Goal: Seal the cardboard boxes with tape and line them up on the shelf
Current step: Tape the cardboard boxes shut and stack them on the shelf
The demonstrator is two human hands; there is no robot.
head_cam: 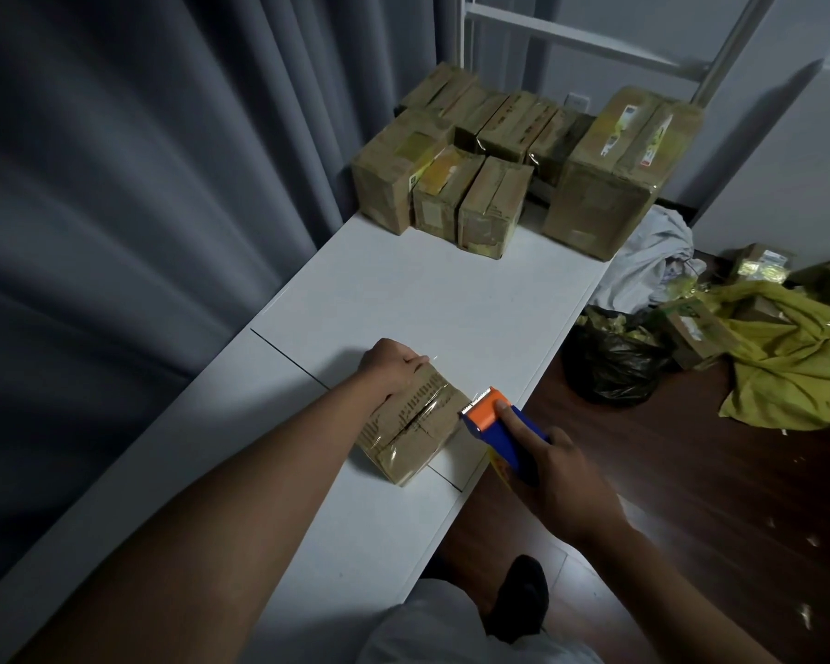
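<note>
Tape dispenser (499,431) against box (415,424)

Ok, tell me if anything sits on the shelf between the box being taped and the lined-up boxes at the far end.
Nothing visible does. Between the box under the left hand and the lined-up boxes, only bare white shelf shows.

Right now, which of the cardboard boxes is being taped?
The lone box at the near end of the white shelf, under the left hand, with the tape dispenser at its edge. The others sit grouped at the far end.
</note>
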